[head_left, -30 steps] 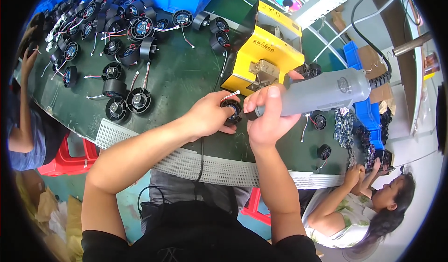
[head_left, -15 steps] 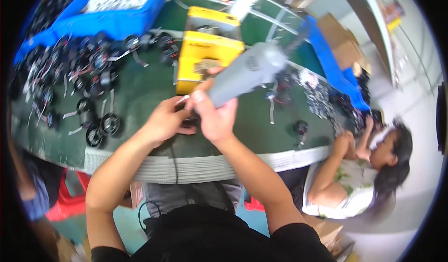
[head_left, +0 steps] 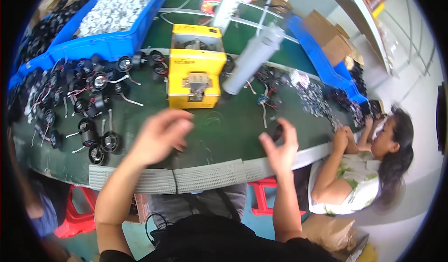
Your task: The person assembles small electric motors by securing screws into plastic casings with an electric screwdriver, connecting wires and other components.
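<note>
My left hand (head_left: 163, 136) hovers over the green tabletop (head_left: 219, 140), fingers apart, with nothing visible in it. To its right, my right hand (head_left: 283, 149) has thumb and fingers around a small black motor (head_left: 278, 132), which they partly hide. Beyond my hands stands an open yellow box (head_left: 196, 59) with a metal piece (head_left: 198, 84) on its front. Beside the box, on its right, a grey cylindrical tool (head_left: 254, 59) leans to the right, out of both hands. Whether it stands or hangs cannot be told.
Several black motors with white leads (head_left: 87, 133) spread over the left side. Behind them a blue bin (head_left: 100, 46) holds small white parts. At right lie loose parts (head_left: 313, 97) and a blue tray (head_left: 322, 59). A co-worker (head_left: 347, 178) sits at the right edge.
My right hand has let go of the grey tool, moved right and closed around the small black motor. My left hand has come away from the right one and opened.
</note>
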A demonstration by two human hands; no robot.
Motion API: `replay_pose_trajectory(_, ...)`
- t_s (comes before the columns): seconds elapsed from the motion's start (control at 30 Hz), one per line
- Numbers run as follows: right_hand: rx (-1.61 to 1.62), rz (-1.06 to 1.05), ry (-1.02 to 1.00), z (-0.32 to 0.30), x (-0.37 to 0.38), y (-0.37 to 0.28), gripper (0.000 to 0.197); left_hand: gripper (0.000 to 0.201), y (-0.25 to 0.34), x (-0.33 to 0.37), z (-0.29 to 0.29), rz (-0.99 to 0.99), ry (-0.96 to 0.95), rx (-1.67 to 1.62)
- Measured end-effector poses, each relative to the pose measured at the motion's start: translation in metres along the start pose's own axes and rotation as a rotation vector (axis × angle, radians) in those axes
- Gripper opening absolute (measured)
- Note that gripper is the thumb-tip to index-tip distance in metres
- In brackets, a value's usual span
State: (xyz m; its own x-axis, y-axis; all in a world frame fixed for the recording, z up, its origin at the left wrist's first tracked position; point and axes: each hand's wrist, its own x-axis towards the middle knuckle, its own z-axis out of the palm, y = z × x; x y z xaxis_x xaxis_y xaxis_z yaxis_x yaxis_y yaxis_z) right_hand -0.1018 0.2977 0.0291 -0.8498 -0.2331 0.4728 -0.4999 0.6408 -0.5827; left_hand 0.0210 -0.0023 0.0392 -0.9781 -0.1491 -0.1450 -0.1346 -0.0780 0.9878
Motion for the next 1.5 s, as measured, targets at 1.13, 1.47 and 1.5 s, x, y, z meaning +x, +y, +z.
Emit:
replay_pose_trajectory(1.13, 0.42, -0.69, -0.189, 0.107, 0.013, -0.091, 0.016, 0.037, -0.021, 0.016, -0.01, -0.219, -0.161, -0.676)
replay_pose_trajectory(1.47, 0.391, -0.567, -0.203, 0.093, 0.019, -0.079, 0.026, 0.029, -0.017, 0.013, -0.009, -0.135, -0.096, -0.862)
replay_pose_trajectory(1.5, 0.437, -0.564, -0.211, 0.092, 0.019, -0.077, 0.025, 0.029, -0.016, 0.014, -0.007, -0.124, -0.071, -0.889)
